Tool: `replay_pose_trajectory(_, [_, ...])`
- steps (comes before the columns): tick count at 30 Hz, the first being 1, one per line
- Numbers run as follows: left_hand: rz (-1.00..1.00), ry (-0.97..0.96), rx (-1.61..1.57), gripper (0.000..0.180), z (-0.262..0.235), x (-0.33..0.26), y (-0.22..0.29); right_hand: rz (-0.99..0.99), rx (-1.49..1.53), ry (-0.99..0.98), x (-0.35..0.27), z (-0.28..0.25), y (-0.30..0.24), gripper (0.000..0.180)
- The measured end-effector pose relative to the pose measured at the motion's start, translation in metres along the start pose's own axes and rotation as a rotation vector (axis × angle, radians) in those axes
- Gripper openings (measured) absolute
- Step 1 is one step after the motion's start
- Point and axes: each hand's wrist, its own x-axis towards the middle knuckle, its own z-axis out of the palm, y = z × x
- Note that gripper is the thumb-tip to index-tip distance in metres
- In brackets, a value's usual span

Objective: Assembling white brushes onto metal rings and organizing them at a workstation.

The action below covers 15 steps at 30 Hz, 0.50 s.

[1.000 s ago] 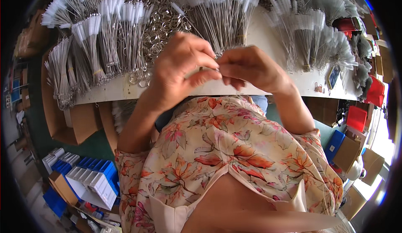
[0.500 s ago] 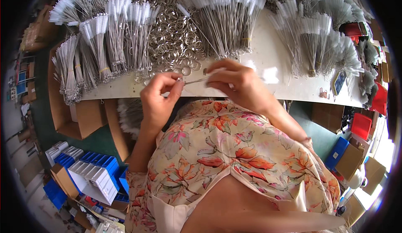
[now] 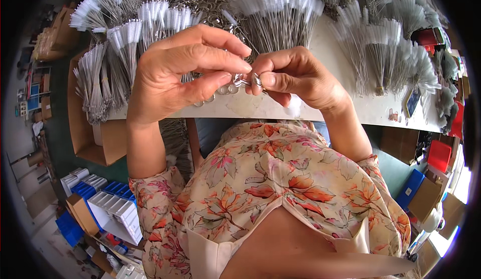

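silver metal pieces [image 3: 257, 80] raised over a white table [image 3: 328, 43]
from my remote seat i see the right hand [image 3: 303, 78] pinching them firmly between thumb and forefinger, near the table's front edge; the left hand [image 3: 168, 76] is half open, thumb and forefinger parted right beside the pieces, and i cannot tell if it grips any; beyond the hands lie bundles of wire brushes [image 3: 280, 23] with white bristles
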Motion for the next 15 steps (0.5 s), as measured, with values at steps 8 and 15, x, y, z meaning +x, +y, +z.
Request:
replay_pose_trajectory(8, [-0.007, 0.156, -0.035, 0.028, 0.015, -0.004, -0.005, 0.062, 0.038, 0.013, -0.002, -0.001, -0.004, 0.021])
replay_pose_trajectory(15, [-0.064, 0.41, 0.005, 0.027, 0.034, -0.003, -0.001, -0.138, 0.012, 0.145, 0.001, 0.005, -0.002, 0.02])
